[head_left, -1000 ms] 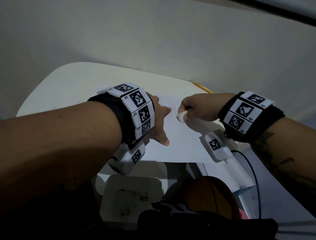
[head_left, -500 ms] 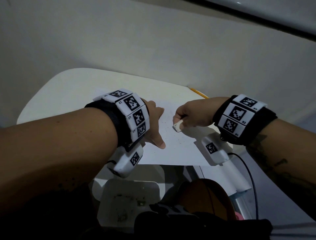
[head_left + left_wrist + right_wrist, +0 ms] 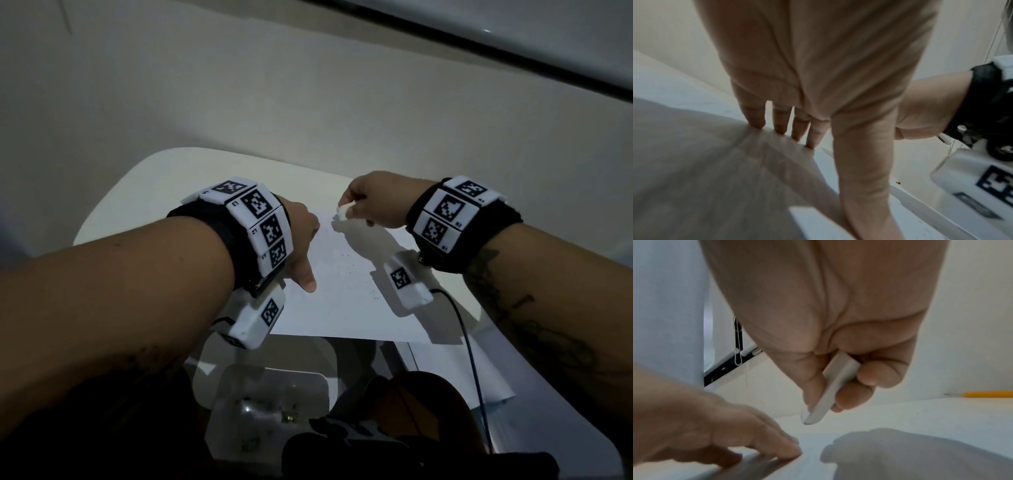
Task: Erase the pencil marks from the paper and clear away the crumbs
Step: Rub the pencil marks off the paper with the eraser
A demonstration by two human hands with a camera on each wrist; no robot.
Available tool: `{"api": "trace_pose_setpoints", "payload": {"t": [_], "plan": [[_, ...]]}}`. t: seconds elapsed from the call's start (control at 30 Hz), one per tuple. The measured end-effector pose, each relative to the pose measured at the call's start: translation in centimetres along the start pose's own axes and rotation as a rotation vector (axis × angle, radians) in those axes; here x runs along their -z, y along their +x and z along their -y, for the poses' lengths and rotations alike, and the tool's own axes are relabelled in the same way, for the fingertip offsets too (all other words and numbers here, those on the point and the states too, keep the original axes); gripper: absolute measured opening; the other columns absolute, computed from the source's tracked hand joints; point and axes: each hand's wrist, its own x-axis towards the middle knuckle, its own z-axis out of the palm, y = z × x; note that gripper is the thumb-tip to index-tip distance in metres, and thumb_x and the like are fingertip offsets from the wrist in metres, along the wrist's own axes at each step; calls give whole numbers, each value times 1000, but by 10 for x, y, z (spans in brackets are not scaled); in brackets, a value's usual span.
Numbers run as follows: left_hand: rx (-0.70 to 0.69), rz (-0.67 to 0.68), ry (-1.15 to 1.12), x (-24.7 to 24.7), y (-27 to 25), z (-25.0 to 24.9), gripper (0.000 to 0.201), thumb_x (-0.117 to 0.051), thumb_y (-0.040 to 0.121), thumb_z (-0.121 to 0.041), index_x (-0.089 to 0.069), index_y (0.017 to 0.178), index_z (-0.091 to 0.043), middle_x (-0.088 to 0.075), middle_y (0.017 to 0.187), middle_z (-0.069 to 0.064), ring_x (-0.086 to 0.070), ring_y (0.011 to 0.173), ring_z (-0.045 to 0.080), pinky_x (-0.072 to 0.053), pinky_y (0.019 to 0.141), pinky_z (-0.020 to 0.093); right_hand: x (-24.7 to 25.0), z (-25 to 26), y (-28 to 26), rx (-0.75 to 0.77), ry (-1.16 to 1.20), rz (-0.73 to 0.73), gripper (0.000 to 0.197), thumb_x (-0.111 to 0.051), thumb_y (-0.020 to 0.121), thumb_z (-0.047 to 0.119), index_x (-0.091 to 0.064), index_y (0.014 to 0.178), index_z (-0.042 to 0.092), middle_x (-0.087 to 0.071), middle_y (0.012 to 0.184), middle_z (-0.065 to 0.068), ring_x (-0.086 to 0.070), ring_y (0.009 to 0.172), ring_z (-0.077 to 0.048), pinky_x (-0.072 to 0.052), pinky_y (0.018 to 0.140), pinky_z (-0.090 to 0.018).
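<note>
A white sheet of paper (image 3: 342,301) lies on the white table (image 3: 144,185), with dark eraser crumbs (image 3: 346,270) scattered over its middle. My left hand (image 3: 301,240) rests flat on the paper's left part, fingers straight and thumb spread; in the left wrist view its fingertips (image 3: 781,128) press down on the surface. My right hand (image 3: 370,202) pinches a white eraser (image 3: 342,212) between thumb and curled fingers, lifted just above the paper's far edge. In the right wrist view the eraser (image 3: 830,389) points down, its darkened tip clear of the sheet.
A yellow pencil (image 3: 986,394) lies on the table to the right of my right hand. Below the table's near edge sits a white tray (image 3: 270,404) with small bits in it. A black cable (image 3: 469,346) hangs from my right wrist. A wall stands close behind.
My right hand has moved the eraser away from me, from the paper's middle to its far edge, and lifted it. My left hand stays pressed on the sheet.
</note>
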Motion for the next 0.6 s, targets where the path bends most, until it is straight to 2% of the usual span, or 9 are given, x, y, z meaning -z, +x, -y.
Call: {"api": "trace_pose_setpoints", "payload": {"t": [0.07, 0.13, 0.23, 0.3, 0.37, 0.43, 0.53, 0.6], "plan": [[-9, -24, 29, -3, 2, 2, 82, -75, 49, -80, -52, 94, -15, -61, 96, 4, -62, 86, 25, -54, 82, 42, -8, 7, 9, -8, -29, 36, 18, -62, 94, 36, -68, 104, 23, -65, 75, 8, -57, 66, -7, -41, 59, -23], [-12, -40, 56, -6, 5, 3, 84, -72, 53, -81, -55, 100, -14, -60, 98, 4, -62, 86, 25, -53, 80, 38, -18, 10, 17, -5, -68, 50, 19, -64, 93, 37, -68, 103, 22, -64, 77, 10, -58, 72, -9, -41, 61, -23], [14, -59, 107, -9, 8, 3, 85, -69, 57, -82, -55, 111, -17, -56, 105, 4, -60, 87, 24, -46, 71, 33, -22, 11, 21, -17, -77, 25, 15, -65, 92, 37, -68, 100, 24, -59, 77, 13, -56, 76, -9, -41, 63, -23], [33, -52, 131, -10, 9, 1, 90, -66, 56, -84, -55, 116, -19, -53, 110, 3, -57, 88, 24, -40, 66, 32, -18, 8, 17, -13, -86, 81, 14, -67, 90, 41, -67, 96, 28, -63, 77, 11, -57, 74, -9, -44, 68, -25], [39, -47, 146, -10, 11, 1, 90, -65, 55, -85, -56, 115, -19, -51, 108, 2, -51, 77, 19, -29, 55, 27, -14, 5, 11, -1, -116, 192, 13, -69, 88, 42, -69, 96, 32, -67, 78, 10, -58, 73, -7, -44, 69, -23], [36, -38, 136, -8, 11, 1, 90, -65, 51, -87, -57, 111, -21, -49, 101, 0, -44, 66, 15, -21, 51, 26, -12, 4, 9, 7, -135, 234, 12, -69, 89, 40, -69, 98, 32, -68, 79, 10, -59, 73, -7, -43, 67, -22], [39, -40, 123, -7, 11, 1, 89, -65, 47, -89, -59, 105, -22, -46, 90, -3, -45, 65, 14, -23, 50, 26, -12, 3, 18, -5, -67, 90, 12, -66, 92, 37, -67, 99, 28, -64, 77, 9, -57, 69, -7, -42, 63, -23], [43, -43, 131, -7, 10, 0, 89, -66, 50, -88, -56, 109, -22, -43, 91, -3, -42, 65, 14, -19, 50, 27, -15, 3, 23, -4, -11, 39, 13, -66, 91, 38, -66, 97, 27, -62, 75, 9, -57, 70, -8, -44, 65, -25]]}}
